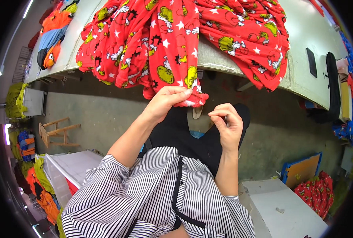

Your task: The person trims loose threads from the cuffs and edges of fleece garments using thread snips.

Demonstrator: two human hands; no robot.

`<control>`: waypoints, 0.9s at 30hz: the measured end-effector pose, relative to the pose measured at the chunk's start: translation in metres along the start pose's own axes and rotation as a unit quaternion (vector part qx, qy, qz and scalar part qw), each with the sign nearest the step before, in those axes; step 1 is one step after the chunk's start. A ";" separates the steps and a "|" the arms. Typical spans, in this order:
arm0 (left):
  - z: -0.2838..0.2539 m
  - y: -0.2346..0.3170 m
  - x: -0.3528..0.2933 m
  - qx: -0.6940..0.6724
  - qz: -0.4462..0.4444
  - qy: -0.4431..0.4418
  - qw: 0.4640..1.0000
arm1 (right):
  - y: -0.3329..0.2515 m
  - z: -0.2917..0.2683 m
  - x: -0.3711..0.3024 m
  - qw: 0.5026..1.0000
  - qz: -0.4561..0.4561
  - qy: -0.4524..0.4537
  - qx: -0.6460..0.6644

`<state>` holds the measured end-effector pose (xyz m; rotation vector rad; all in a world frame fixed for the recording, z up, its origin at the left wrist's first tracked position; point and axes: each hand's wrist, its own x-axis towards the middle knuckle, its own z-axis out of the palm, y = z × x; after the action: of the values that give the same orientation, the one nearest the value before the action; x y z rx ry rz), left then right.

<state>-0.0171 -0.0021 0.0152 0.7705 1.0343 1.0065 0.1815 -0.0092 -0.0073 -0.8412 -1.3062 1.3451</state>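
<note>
A heap of red fleece point(121, 43), printed with white stars and green figures, lies on the long pale table and hangs over its near edge. One narrow strip of it, a red fleece garment piece point(178, 51), comes down toward me. My left hand point(165, 102) pinches the end of this piece between thumb and fingers, where a bit of white shows at the hem. Just to the right, apart from the cloth, is my right hand point(228, 122). Its fingers are curled with thumb and forefinger together; whatever they may hold is too small to make out.
On the long table point(303, 43) lie a black phone-like slab point(311, 62) at the right and an orange-and-blue plush garment point(51, 39) at the far left. A wooden stool point(57, 133) lies or stands on the floor at left. A white table point(283, 206) is behind right, beside more red fleece point(317, 194).
</note>
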 end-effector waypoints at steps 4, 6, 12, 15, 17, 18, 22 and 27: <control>0.000 -0.002 0.001 -0.002 0.000 -0.001 1.000 | -0.011 0.001 0.000 0.984 -0.029 0.049 -0.171; 0.000 -0.003 0.002 0.002 -0.005 -0.009 1.000 | -0.008 -0.002 0.000 0.975 -0.045 0.030 -0.217; 0.008 0.004 -0.002 0.018 0.004 -0.007 1.000 | 0.004 0.008 0.002 0.948 -0.152 0.054 -0.273; 0.001 0.001 -0.002 0.011 0.003 -0.012 1.000 | -0.002 0.009 0.001 0.988 -0.089 0.055 -0.117; 0.002 0.002 -0.003 0.018 0.008 -0.010 1.000 | 0.004 0.000 0.003 0.994 -0.093 0.041 -0.031; 0.002 0.002 -0.004 0.026 0.012 -0.009 1.000 | 0.006 0.000 0.005 0.999 -0.042 0.029 0.018; 0.008 0.004 -0.007 0.071 0.021 -0.020 0.997 | 0.016 0.007 0.024 0.997 0.055 -0.058 0.001; 0.008 -0.003 -0.009 0.304 0.235 0.047 0.922 | 0.020 0.019 0.021 1.000 -0.012 -0.009 -0.014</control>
<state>-0.0102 -0.0124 0.0182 1.5495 1.2998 1.1394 0.1548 0.0088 -0.0201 -0.8323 -1.3487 1.3203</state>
